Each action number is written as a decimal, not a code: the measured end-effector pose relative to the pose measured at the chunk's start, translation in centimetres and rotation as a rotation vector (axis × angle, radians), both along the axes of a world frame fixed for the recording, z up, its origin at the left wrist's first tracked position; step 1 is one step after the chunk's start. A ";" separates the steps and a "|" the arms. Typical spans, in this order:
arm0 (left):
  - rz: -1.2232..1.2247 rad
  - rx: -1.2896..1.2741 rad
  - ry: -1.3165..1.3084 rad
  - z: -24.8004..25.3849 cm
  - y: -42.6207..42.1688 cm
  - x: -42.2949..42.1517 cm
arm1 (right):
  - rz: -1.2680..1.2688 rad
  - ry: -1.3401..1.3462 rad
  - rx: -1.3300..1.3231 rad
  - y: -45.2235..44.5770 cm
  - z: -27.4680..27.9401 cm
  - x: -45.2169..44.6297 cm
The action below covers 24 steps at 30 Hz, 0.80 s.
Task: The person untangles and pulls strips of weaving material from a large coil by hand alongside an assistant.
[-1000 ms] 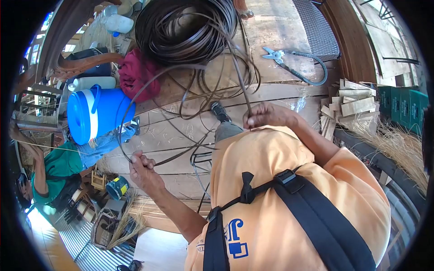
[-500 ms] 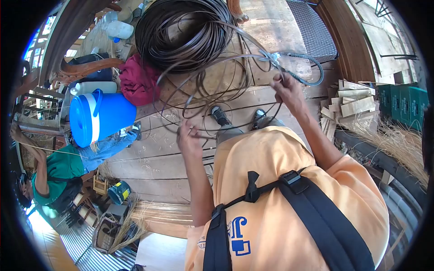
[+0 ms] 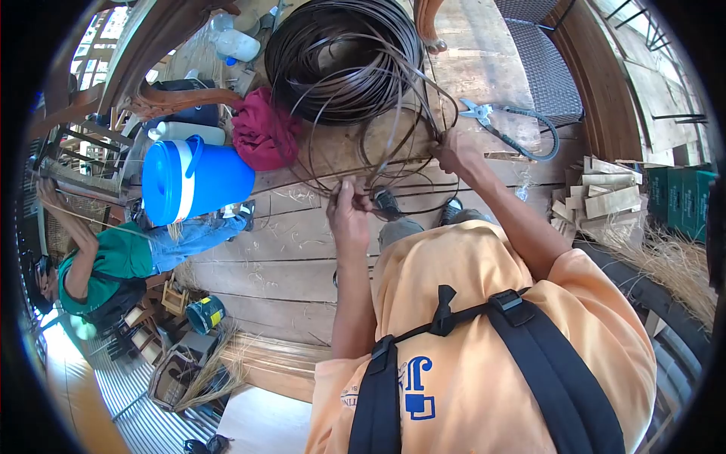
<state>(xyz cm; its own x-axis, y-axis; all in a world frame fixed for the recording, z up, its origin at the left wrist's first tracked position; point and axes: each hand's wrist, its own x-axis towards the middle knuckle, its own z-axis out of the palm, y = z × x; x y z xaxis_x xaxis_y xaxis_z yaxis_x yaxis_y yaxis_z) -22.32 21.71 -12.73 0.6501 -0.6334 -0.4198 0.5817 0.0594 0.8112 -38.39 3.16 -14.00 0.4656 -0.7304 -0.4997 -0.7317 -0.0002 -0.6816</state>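
Note:
A big coil of dark brown flat weaving strand (image 3: 302,83) lies on the wooden bench, with loose loops hanging off its near side. My right hand (image 3: 456,151) is closed in a pinch on these loops at the bench's near edge. Lower and to the left, my left hand (image 3: 349,216) has its thumb raised and fingers curled around the strand's lower loops. Blue-jawed cutters (image 3: 477,111) with curved handles lie on the bench, beyond my right hand and apart from it.
A crumpled maroon cloth (image 3: 265,136) and a blue lidded bucket (image 3: 212,178) stand left of the coil. A person in a green shirt (image 3: 113,261) works at far left. Wood offcuts (image 3: 605,185) are piled at right, beside green boxes (image 3: 681,200). A carved wooden leg (image 3: 429,26) rests behind.
Both hands have moved closer to the coil, and the raised loops between them have dropped and drawn in. The cutters show more fully now. The whole view has shifted slightly.

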 end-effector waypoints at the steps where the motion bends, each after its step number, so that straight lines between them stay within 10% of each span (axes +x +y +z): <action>1: 0.002 0.001 -0.047 1.4 0.3 -0.1 | -0.016 -0.041 -0.035 0.0 -1.8 -0.3; 20: 0.069 0.533 -0.458 7.1 5.8 4.0 | -0.344 -0.293 -0.024 -0.5 4.0 -7.0; 24: 0.205 0.447 -0.424 12.0 10.2 7.1 | -0.078 -0.602 0.140 -1.1 6.5 -8.7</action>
